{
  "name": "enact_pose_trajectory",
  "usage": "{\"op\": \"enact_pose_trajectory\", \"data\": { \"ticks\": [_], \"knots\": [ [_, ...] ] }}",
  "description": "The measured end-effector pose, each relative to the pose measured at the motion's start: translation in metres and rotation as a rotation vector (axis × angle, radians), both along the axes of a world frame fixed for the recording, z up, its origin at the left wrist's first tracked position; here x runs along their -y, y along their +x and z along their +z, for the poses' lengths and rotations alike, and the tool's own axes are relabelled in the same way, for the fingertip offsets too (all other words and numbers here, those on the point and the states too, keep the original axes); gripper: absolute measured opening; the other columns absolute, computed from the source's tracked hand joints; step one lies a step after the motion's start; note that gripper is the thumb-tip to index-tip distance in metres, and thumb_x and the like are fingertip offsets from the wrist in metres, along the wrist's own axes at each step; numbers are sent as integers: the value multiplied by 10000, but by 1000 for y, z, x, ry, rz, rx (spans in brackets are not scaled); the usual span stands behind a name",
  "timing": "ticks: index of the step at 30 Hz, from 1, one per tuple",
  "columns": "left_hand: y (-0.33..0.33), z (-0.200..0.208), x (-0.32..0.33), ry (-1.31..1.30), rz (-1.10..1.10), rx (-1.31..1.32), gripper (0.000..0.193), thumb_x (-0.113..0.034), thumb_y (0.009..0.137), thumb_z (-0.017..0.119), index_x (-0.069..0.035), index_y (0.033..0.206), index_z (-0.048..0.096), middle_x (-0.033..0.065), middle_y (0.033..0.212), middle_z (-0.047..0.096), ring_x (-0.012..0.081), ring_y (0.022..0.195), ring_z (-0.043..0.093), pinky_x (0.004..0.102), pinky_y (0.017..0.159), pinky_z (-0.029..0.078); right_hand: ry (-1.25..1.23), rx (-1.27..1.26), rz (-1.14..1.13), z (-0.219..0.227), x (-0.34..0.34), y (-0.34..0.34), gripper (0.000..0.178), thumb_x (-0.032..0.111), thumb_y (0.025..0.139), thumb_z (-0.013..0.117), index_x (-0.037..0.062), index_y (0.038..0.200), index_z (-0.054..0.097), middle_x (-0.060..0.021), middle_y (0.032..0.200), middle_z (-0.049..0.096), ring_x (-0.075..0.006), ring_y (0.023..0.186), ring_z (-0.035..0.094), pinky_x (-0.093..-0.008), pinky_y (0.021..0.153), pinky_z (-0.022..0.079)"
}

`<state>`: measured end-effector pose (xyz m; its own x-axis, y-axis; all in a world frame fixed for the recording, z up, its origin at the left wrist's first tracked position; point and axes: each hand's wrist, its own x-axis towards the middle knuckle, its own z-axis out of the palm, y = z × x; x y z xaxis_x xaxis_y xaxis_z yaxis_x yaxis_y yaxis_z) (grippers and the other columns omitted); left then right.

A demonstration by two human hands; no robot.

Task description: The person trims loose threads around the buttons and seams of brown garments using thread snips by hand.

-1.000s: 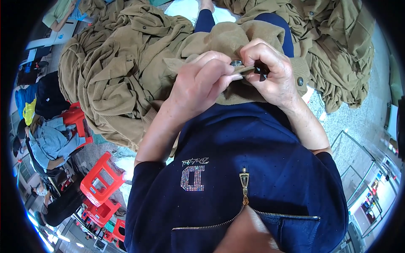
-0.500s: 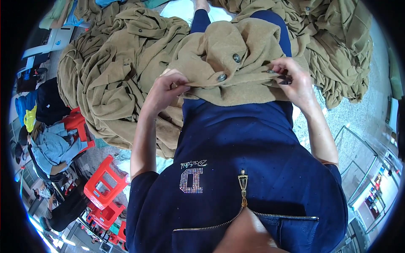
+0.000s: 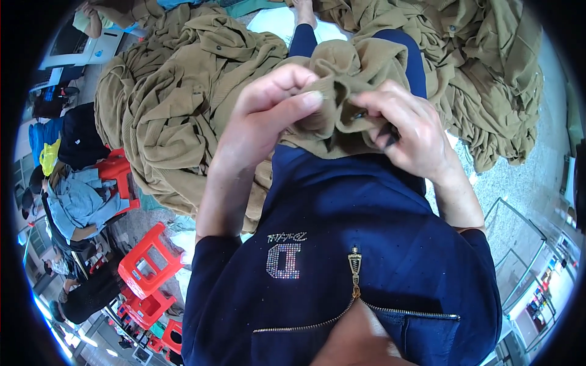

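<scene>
A brown knitted cardigan [image 3: 336, 56] lies bunched across my lap. My left hand [image 3: 259, 119] is closed on a ribbed edge of it, thumb on top and fingers behind. Opposite, my right hand [image 3: 418, 131] pinches another fold of the same cardigan, leaving a curled gap of cloth between the hands. A small dark pointed tool [image 3: 386, 136] sits within the right hand's curled fingers; its kind is not clear. One dark button shows partly by the right fingertips. Folds hide the rest of the front.
Heaped brown garments [image 3: 177, 122] rise to my left, and another brown pile [image 3: 488, 91] lies to the right. Red plastic stools [image 3: 148, 261] stand at the left, where a person in a light blue top [image 3: 79, 204] sits. A metal frame rack [image 3: 519, 244] is at the right.
The cardigan edge was stretched flat between my hands with two buttons showing. Both hands have come closer together, the left moving right and up, and the cloth is now gathered between them.
</scene>
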<state>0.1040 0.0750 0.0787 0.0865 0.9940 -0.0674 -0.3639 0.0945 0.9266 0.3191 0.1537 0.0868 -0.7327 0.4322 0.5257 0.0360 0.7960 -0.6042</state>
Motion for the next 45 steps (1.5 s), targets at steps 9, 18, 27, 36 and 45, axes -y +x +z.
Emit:
{"op": "enact_pose_trajectory", "data": {
  "ticks": [9, 18, 27, 36, 45],
  "knots": [
    [1, 39, -9, 123, 161, -79, 127, -39, 886, 557, 45, 978, 582, 60, 821, 627, 91, 709, 583, 206, 632, 464, 473, -40, -141, 21, -10, 14, 309, -38, 592, 671, -1, 895, 622, -101, 825, 604, -223, 628, 604, -310, 501, 474],
    [20, 8, -23, -33, 19, -119, 106, -85, 883, 614, 3, 939, 598, -52, 746, 532, -5, 651, 441, 149, 574, 343, 314, -87, -57, -8, -4, 1, 317, -17, 591, 647, -7, 906, 610, -89, 805, 575, -223, 653, 596, -312, 540, 474],
    [40, 5, -33, -24, -76, -322, 122, -113, 887, 603, -1, 933, 608, -55, 728, 520, 1, 662, 438, 166, 574, 361, 518, -166, -4, -11, -7, 5, 253, 44, 608, 681, -36, 836, 608, -114, 833, 568, -209, 643, 577, -289, 509, 475],
    [44, -48, -40, -163, -157, -250, 132, -121, 894, 596, 1, 944, 600, -43, 733, 525, 9, 654, 435, 187, 550, 358, 301, 246, 13, -27, -2, 28, 232, 51, 681, 638, -21, 899, 606, -91, 865, 547, -214, 737, 578, -302, 621, 496],
    [59, -34, -37, -36, -140, -250, 139, -123, 893, 604, 9, 935, 596, -35, 761, 548, 27, 684, 453, 195, 592, 382, 464, -82, -75, -37, -6, 32, 178, 32, 617, 713, -11, 759, 613, -92, 815, 586, -207, 687, 600, -287, 536, 492]
  ]
}}
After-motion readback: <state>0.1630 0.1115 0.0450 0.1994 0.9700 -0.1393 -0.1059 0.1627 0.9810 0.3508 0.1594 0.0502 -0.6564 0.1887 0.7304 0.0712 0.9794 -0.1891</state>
